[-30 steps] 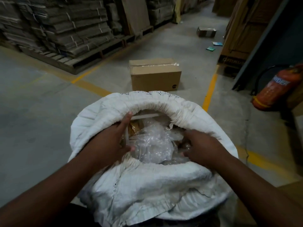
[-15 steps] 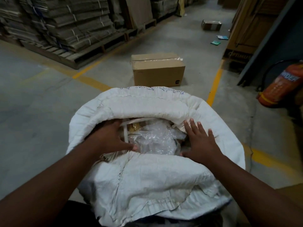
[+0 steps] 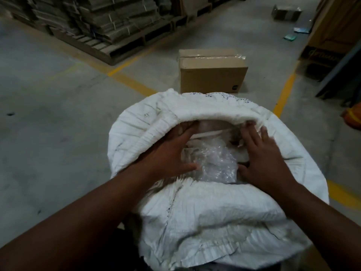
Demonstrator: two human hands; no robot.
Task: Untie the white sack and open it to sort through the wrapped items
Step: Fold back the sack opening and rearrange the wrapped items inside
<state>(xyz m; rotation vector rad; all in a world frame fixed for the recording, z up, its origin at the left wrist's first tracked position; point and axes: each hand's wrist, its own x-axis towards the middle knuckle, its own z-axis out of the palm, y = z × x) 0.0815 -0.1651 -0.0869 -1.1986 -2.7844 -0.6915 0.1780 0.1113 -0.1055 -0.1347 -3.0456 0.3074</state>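
1. The sack [image 3: 214, 208] stands on the floor [image 3: 48, 114], close to the person, in the near middle of the view. It is untied, and its mouth gapes with the rim rolled outward into a thick white collar.
2. A bundle [image 3: 213, 163] in clear bubble wrap lies just inside the mouth, against the near fold of the collar. A pale strip [image 3: 211, 133] lies across the contents behind it.
3. The left hand [image 3: 168, 155] is in the left of the mouth. Its fingers [image 3: 182, 131] are nearly straight and reach up under the far-left collar. The thumb is spread wide with its tip touching the bundle's left side. It grips nothing.
4. The right hand [image 3: 263, 159] lies flat in the right of the mouth. Its fingers [image 3: 252, 137] are straight and splayed, and the tips touch the far-right collar. The thumb is against the bundle's right side. It holds nothing either.
5. A taped box [image 3: 213, 75] sits on the floor just beyond the sack.
6. A pallet [image 3: 125, 49] stacked with flattened cardboard fills the far-left corner, edged by a yellow line [image 3: 129, 83].
7. A smaller carton [image 3: 287, 11] lies far back on the right.
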